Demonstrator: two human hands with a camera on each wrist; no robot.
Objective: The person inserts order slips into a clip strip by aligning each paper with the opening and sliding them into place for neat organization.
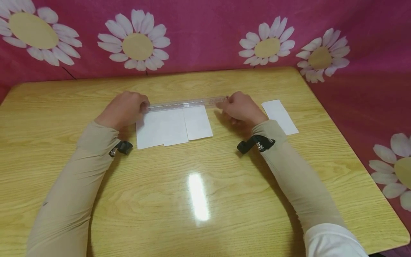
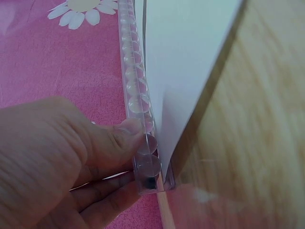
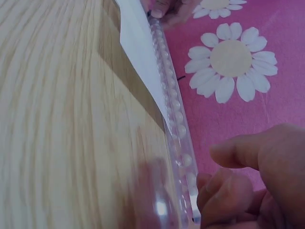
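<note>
A long clear plastic strip with a row of round shapes lies along the far edges of several white paper pieces. My left hand pinches its left end; in the left wrist view the thumb presses on the strip and the other fingers lie behind it. At the right end is my right hand. The right wrist view shows its fingers loosely curled right at the strip's edge, with the thumb held apart from it. Beside it, the paper edge stands tilted off the table.
Another white paper piece lies alone to the right of my right hand. The wooden table has a bright light reflection near its middle. Behind it hangs a pink cloth printed with white flowers.
</note>
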